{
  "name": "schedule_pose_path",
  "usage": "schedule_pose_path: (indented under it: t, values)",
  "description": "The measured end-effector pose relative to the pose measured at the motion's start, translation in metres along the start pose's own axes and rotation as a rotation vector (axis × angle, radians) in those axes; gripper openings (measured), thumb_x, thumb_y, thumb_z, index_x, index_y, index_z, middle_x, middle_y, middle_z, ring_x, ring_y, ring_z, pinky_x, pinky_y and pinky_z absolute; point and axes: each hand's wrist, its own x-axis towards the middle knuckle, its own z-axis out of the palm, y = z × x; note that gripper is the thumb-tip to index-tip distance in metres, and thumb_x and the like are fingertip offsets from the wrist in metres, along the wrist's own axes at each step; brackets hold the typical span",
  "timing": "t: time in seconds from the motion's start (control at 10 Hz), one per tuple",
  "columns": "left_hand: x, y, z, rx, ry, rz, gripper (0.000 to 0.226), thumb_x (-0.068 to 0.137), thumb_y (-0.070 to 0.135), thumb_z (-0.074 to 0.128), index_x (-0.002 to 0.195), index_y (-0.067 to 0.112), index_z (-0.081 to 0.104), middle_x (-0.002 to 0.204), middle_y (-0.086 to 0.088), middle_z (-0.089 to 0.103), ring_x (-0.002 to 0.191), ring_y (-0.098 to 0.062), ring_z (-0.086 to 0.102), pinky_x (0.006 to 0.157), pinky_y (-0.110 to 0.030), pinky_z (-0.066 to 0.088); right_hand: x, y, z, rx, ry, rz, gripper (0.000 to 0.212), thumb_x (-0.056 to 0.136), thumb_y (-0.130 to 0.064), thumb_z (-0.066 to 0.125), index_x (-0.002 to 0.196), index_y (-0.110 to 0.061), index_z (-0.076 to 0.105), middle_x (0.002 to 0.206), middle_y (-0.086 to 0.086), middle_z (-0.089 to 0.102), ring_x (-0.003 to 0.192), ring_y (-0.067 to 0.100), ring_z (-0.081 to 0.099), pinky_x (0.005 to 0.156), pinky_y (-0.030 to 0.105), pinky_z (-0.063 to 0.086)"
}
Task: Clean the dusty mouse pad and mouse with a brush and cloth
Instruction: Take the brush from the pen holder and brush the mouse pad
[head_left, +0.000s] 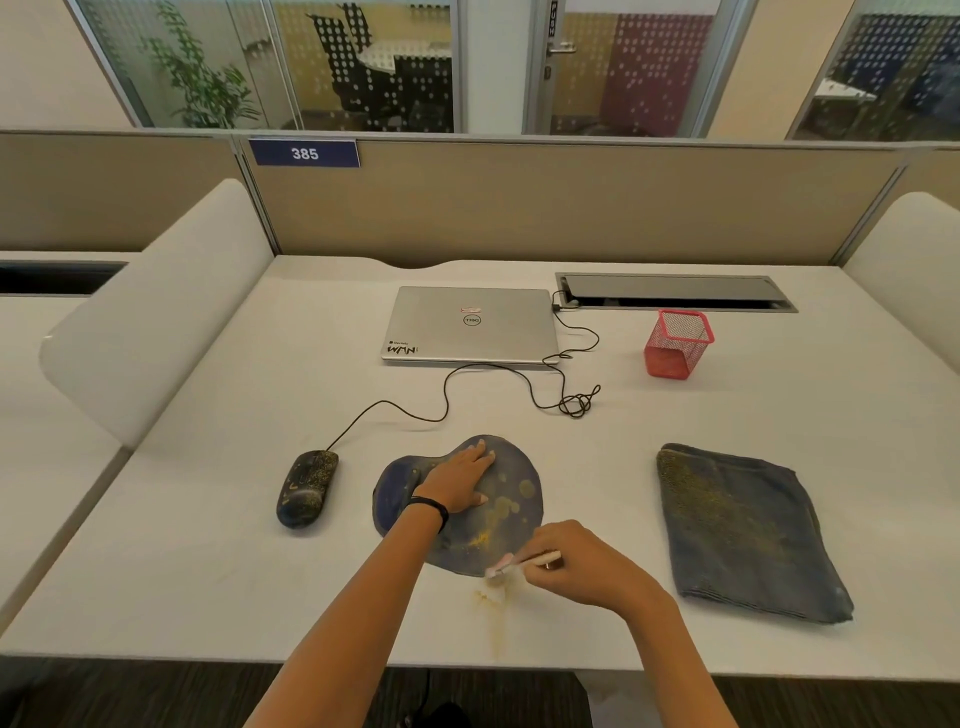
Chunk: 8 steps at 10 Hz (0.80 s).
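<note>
At lower centre the mouse pad (511, 483) is dark blue, blotched with pale yellow dust; the mouse (306, 488) to its left is black, speckled yellow. The cloth (743, 530) at right is dark blue-grey with a yellow dusting. The brush (519, 564) is pale pink and cream. The counter (260, 545) is white, the mesh cup (678, 343) red, the laptop (470, 325) silver

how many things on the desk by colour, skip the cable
blue: 2, the rounded blue mouse pad and the folded blue cloth
black: 1, the dusty black corded mouse
silver: 1, the closed silver laptop
red: 1, the red mesh pen cup
pale: 1, the small pale-handled brush
total: 6
</note>
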Motion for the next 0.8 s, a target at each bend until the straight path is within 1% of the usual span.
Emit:
schedule_pose_path:
  t: [0.1, 0.2, 0.3, 0.4, 0.5, 0.6, 0.7, 0.8]
  values:
    - [0.0007, -0.0001, 0.0, 0.005, 0.005, 0.002, 0.073, 0.095, 0.024, 0.054, 0.153, 0.015, 0.01, 0.162, -0.006, -0.001, 0.149, -0.023, 0.008, 0.121, -0.037, 0.018, 0.0006, -0.0026, -0.0001, -0.025, 0.078, -0.025, 0.025, 0.09, -0.026, 0.054, 0.109, -0.023, 0.07, 0.083, -0.011, 0.063, 0.072, 0.004, 0.055, 0.062, 0.016, 0.043]
    - [0.0005, -0.0001, 0.0002, 0.002, 0.002, 0.0, 0.074, 0.095, 0.023, 0.055, 0.153, 0.015, 0.009, 0.162, -0.006, -0.002, 0.149, -0.023, 0.007, 0.121, -0.037, 0.017, 0.0023, -0.0017, 0.0031, -0.095, 0.06, -0.026, 0.028, 0.09, -0.025, 0.052, 0.113, -0.022, 0.068, 0.088, -0.005, 0.062, 0.076, 0.01, 0.052, 0.066, 0.023, 0.041]
    - [0.0008, -0.0008, 0.0005, -0.003, 0.001, 0.002, 0.074, 0.095, 0.023, 0.054, 0.153, 0.014, 0.009, 0.161, -0.007, -0.002, 0.149, -0.023, 0.007, 0.121, -0.036, 0.016, 0.0021, -0.0013, 0.0001, -0.039, -0.011, -0.033, 0.027, 0.083, -0.017, 0.054, 0.1, -0.024, 0.074, 0.073, -0.015, 0.063, 0.066, 0.016, 0.05, 0.059, 0.026, 0.037]
    - [0.0003, -0.0005, 0.0006, -0.003, 0.004, 0.006, 0.073, 0.095, 0.023, 0.054, 0.153, 0.014, 0.009, 0.161, -0.007, -0.002, 0.149, -0.023, 0.007, 0.121, -0.037, 0.017, 0.0046, -0.0007, -0.004, -0.025, 0.077, -0.042, 0.026, 0.084, -0.021, 0.055, 0.101, -0.03, 0.072, 0.085, 0.0, 0.068, 0.074, 0.02, 0.058, 0.062, 0.029, 0.042]
    - [-0.0004, -0.0005, 0.0005, 0.0, 0.011, 0.008, 0.073, 0.095, 0.023, 0.054, 0.152, 0.014, 0.01, 0.161, -0.006, -0.002, 0.149, -0.023, 0.007, 0.12, -0.037, 0.018, 0.0064, 0.0003, -0.0012, -0.099, 0.12, -0.053, 0.025, 0.089, -0.026, 0.054, 0.109, -0.028, 0.069, 0.094, 0.0, 0.066, 0.084, 0.015, 0.058, 0.073, 0.033, 0.048]
    - [-0.0005, -0.0009, 0.0009, -0.006, 0.012, 0.003, 0.073, 0.095, 0.022, 0.054, 0.153, 0.015, 0.01, 0.162, -0.006, -0.001, 0.149, -0.023, 0.007, 0.121, -0.036, 0.018, 0.0057, 0.003, -0.002, -0.085, 0.03, -0.011, 0.026, 0.087, -0.023, 0.055, 0.107, -0.023, 0.071, 0.084, -0.012, 0.062, 0.074, 0.008, 0.055, 0.067, 0.022, 0.044]
    - [-0.0003, -0.0008, 0.0014, -0.005, 0.015, 0.004, 0.073, 0.095, 0.023, 0.055, 0.153, 0.015, 0.01, 0.162, -0.006, -0.001, 0.149, -0.022, 0.007, 0.121, -0.036, 0.018, 0.0077, 0.0004, -0.0058, -0.035, 0.068, -0.014, 0.023, 0.086, -0.023, 0.056, 0.103, -0.027, 0.072, 0.08, -0.021, 0.06, 0.072, 0.003, 0.056, 0.06, 0.015, 0.042]
    - [-0.0003, -0.0003, 0.0013, -0.003, 0.023, 0.004, 0.072, 0.095, 0.022, 0.054, 0.152, 0.015, 0.011, 0.162, -0.005, 0.0, 0.149, -0.022, 0.008, 0.12, -0.036, 0.018, 0.0106, -0.0052, -0.001, -0.073, 0.126, -0.07, 0.026, 0.089, -0.024, 0.053, 0.11, -0.03, 0.068, 0.094, -0.015, 0.064, 0.084, 0.005, 0.059, 0.069, 0.018, 0.047]
